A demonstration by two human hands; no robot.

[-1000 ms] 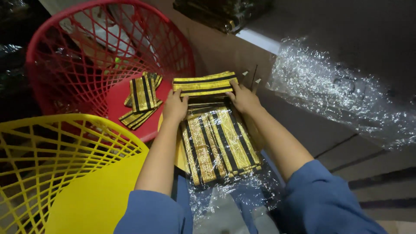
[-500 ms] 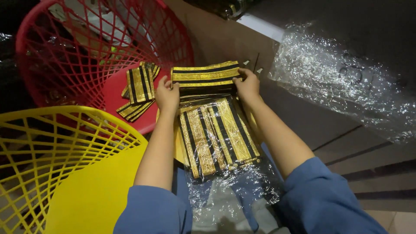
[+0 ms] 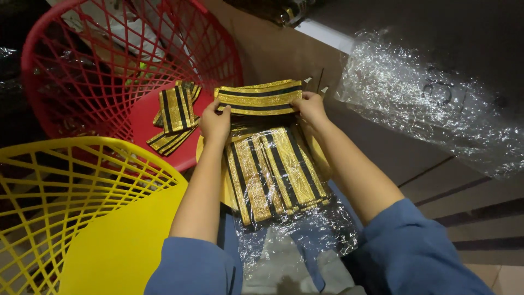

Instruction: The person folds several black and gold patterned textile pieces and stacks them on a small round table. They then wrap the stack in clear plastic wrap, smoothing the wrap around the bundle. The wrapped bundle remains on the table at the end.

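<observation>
Dim brown floor lies behind; the left hand [image 3: 215, 124] and right hand [image 3: 310, 105] pinch a gold-and-black striped fabric strip [image 3: 258, 98] (held flat, crosswise) by its ends above the plastic-wrapped stack of striped pieces [image 3: 275, 169].

Dim room, brown floor [image 3: 393, 153], pale baseboard strip [image 3: 327, 34].

You have a crinkled clear plastic wrapper [image 3: 295, 240] at the lower centre of the frame, spread open beneath the stack of gold-and-black striped cloth pieces, its glossy edges reaching toward the bottom edge. A second, larger sheet of clear crumpled plastic packaging [image 3: 431, 104] lies at the upper right, flat on the dark floor, catching white glints. No labels, signs or screens show.
</observation>
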